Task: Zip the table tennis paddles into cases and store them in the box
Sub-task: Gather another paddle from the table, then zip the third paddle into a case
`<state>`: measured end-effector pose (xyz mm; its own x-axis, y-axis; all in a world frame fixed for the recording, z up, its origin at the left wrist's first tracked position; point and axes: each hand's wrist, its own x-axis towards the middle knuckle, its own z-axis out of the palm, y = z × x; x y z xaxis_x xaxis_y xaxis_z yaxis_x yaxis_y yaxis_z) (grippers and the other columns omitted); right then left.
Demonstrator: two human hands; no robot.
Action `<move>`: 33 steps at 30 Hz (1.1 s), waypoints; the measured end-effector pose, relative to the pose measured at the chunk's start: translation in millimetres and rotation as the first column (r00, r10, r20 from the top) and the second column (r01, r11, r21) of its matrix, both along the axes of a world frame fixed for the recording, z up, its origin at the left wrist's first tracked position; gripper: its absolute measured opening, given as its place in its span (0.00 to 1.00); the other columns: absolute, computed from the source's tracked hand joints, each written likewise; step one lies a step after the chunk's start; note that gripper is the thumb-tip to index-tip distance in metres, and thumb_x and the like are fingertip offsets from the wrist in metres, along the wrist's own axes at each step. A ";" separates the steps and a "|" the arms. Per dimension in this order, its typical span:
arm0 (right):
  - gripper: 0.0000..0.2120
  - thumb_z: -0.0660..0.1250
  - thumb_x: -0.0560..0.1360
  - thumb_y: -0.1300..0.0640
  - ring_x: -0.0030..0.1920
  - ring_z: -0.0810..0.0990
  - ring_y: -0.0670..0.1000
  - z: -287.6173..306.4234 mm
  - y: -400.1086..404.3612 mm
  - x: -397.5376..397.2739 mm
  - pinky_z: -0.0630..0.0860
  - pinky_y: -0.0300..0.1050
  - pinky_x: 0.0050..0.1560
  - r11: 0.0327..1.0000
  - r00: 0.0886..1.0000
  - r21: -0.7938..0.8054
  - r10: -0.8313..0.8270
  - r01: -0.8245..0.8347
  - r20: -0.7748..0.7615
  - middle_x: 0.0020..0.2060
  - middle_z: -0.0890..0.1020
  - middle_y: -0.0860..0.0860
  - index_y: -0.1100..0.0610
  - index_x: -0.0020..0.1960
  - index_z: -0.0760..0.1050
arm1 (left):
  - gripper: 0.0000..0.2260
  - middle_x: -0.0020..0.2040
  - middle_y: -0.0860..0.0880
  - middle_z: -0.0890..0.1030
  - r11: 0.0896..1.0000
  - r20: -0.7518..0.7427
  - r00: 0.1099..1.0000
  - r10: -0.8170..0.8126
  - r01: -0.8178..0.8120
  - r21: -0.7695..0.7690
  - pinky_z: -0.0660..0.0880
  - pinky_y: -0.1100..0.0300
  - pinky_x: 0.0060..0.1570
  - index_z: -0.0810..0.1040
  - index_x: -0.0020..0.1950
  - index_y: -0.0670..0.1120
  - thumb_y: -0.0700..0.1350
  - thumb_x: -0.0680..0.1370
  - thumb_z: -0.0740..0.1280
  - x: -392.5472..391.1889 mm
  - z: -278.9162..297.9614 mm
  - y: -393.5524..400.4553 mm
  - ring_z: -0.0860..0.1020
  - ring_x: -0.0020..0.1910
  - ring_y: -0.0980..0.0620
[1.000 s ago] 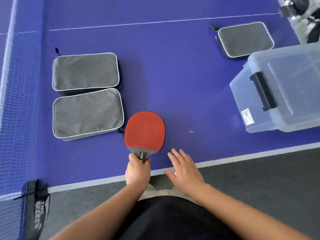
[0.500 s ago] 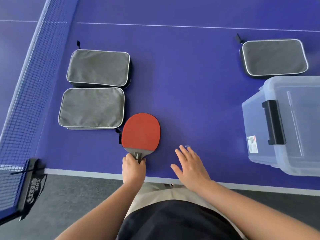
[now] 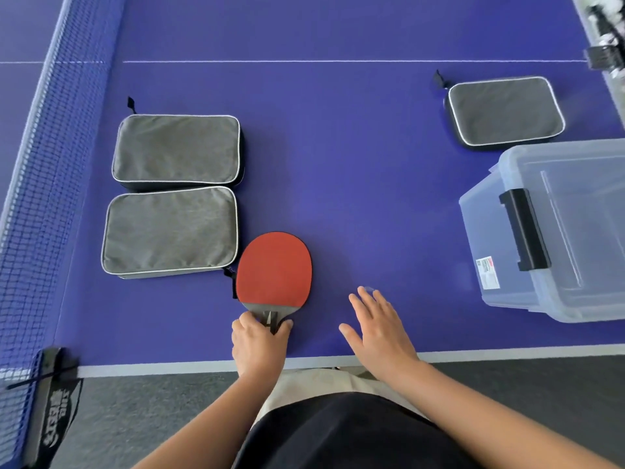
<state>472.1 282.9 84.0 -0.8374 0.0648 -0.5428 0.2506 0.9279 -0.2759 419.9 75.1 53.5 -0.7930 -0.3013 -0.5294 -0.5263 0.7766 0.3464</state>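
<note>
Three grey cases lay on the blue bench (image 3: 338, 147): a far-left case (image 3: 176, 150) at upper left, a near-left case (image 3: 169, 230) just below and touching it, and a third case (image 3: 505, 110) at upper right. All three appeared closed; whether they held paddles could not be told. The clear box (image 3: 554, 231) stood at the right edge of the frame with its lid on and a black latch facing the camera.

The paddle (image 3: 274, 269) lay red face up at lower centre, its blade just beside the near-left case's lower right corner, next to that case's zip pull (image 3: 231, 277). The left hand (image 3: 258, 346) had its fingers curled shut around the handle; blade apparently flat on the bench. The right hand (image 3: 380, 328) hovered to the right of the paddle, fingers spread wide, holding nothing; contact with the bench could not be told.

Judgement: the step in hand was getting this paddle into a case, probably the near-left one. To do it well, the free right hand should take the zip pull and run it fully around before the paddle is moved, so the flap opens wide. The paddle should go in blade first, handle toward the zip end, lying flat so the teeth do not catch the rubber. The box lid would need unlatching afterward.
</note>
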 end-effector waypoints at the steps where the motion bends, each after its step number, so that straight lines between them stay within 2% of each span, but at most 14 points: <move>1: 0.38 0.39 0.76 0.34 0.79 0.48 0.56 4.9 1.3 -2.2 0.50 0.52 0.77 0.999 0.999 -0.011 -0.030 0.030 -0.029 0.80 0.52 0.51 0.53 0.79 0.54 | 0.32 0.62 0.43 0.69 1.000 -0.046 0.999 0.014 -0.015 -0.009 0.69 0.44 0.59 0.68 0.62 0.42 0.59 0.69 0.75 -0.6 1.6 0.4 0.68 0.63 0.40; 3: 0.36 0.43 0.77 0.35 0.78 0.56 0.58 16.2 8.5 -6.4 0.57 0.54 0.76 0.997 0.989 -0.025 -0.072 0.070 -0.133 0.78 0.60 0.53 0.55 0.77 0.61 | 0.37 0.71 0.44 0.63 1.000 -0.146 0.989 0.023 -0.024 -0.011 0.63 0.43 0.66 0.64 0.70 0.43 0.58 0.69 0.76 -2.1 7.5 2.4 0.61 0.70 0.41; 6: 0.27 0.55 0.79 0.42 0.73 0.66 0.61 35.3 34.3 -18.9 0.68 0.60 0.70 0.995 0.920 -0.017 -0.099 0.100 -0.380 0.73 0.69 0.55 0.57 0.71 0.69 | 0.33 0.72 0.46 0.62 0.997 -0.264 0.964 -0.037 0.052 0.051 0.59 0.43 0.69 0.67 0.71 0.46 0.55 0.72 0.75 -12.2 18.2 13.5 0.58 0.73 0.43; 10: 0.20 0.65 0.79 0.52 0.73 0.65 0.61 64.7 97.0 -51.7 0.68 0.60 0.69 0.986 0.805 0.036 -0.113 0.165 -0.583 0.72 0.70 0.56 0.58 0.68 0.72 | 0.19 0.70 0.45 0.66 0.958 -0.377 0.906 -0.194 0.258 0.128 0.60 0.44 0.69 0.73 0.65 0.47 0.48 0.76 0.72 -43.5 32.7 55.2 0.62 0.70 0.42; 13: 0.19 0.68 0.77 0.56 0.72 0.66 0.64 77.6 153.8 -78.2 0.69 0.62 0.68 0.971 0.763 0.087 -0.119 0.224 -0.635 0.70 0.71 0.59 0.60 0.65 0.75 | 0.16 0.68 0.43 0.68 0.900 -0.478 0.825 -0.301 0.411 0.145 0.61 0.48 0.68 0.75 0.63 0.45 0.45 0.77 0.71 -74.6 44.9 104.8 0.65 0.68 0.43; 17: 0.21 0.62 0.76 0.50 0.69 0.68 0.68 84.4 227.4 -117.6 0.69 0.64 0.66 0.944 0.753 0.117 -0.167 0.308 -0.636 0.67 0.73 0.62 0.62 0.63 0.76 | 0.12 0.65 0.44 0.70 0.835 -0.575 0.732 -0.365 0.530 0.145 0.66 0.47 0.65 0.76 0.60 0.45 0.45 0.77 0.70 -113.9 58.1 181.4 0.68 0.64 0.44; 20: 0.24 0.63 0.75 0.48 0.70 0.66 0.71 82.6 267.6 -145.0 0.66 0.68 0.67 0.931 0.824 0.188 -0.166 0.311 -0.541 0.69 0.72 0.63 0.62 0.65 0.75 | 0.11 0.65 0.47 0.69 0.804 -0.576 0.721 -0.386 0.568 0.172 0.68 0.44 0.65 0.76 0.60 0.47 0.47 0.79 0.67 -138.8 60.7 235.4 0.66 0.65 0.47; 22: 0.26 0.62 0.75 0.44 0.73 0.62 0.69 73.5 279.4 -153.6 0.62 0.68 0.68 0.933 0.875 0.214 -0.168 0.290 -0.453 0.72 0.69 0.60 0.59 0.68 0.73 | 0.11 0.65 0.48 0.69 0.793 -0.573 0.716 -0.398 0.583 0.177 0.70 0.43 0.64 0.75 0.60 0.48 0.48 0.79 0.66 -154.3 57.9 267.3 0.65 0.66 0.48; 25: 0.21 0.60 0.76 0.44 0.73 0.62 0.64 62.2 284.7 -154.2 0.59 0.66 0.70 0.929 0.865 0.195 -0.196 0.315 -0.463 0.69 0.71 0.54 0.53 0.63 0.76 | 0.10 0.64 0.47 0.71 0.779 -0.585 0.688 -0.430 0.610 0.146 0.68 0.47 0.66 0.76 0.59 0.46 0.47 0.79 0.66 -176.9 51.7 310.7 0.67 0.66 0.47; 28: 0.15 0.60 0.77 0.46 0.73 0.63 0.61 62.1 284.7 -153.6 0.58 0.64 0.71 0.922 0.837 0.154 -0.239 0.354 -0.492 0.66 0.73 0.52 0.50 0.60 0.77 | 0.10 0.63 0.47 0.72 0.771 -0.591 0.673 -0.445 0.624 0.130 0.67 0.50 0.64 0.77 0.59 0.47 0.47 0.79 0.67 -198.6 42.3 350.7 0.67 0.64 0.48; 33: 0.15 0.58 0.78 0.47 0.74 0.64 0.60 65.2 283.3 -155.4 0.57 0.65 0.72 0.916 0.843 0.147 -0.269 0.374 -0.466 0.67 0.73 0.51 0.49 0.60 0.77 | 0.12 0.62 0.46 0.73 0.740 -0.576 0.643 -0.505 0.666 0.096 0.67 0.51 0.62 0.77 0.59 0.46 0.50 0.79 0.67 -235.0 14.2 409.5 0.69 0.63 0.46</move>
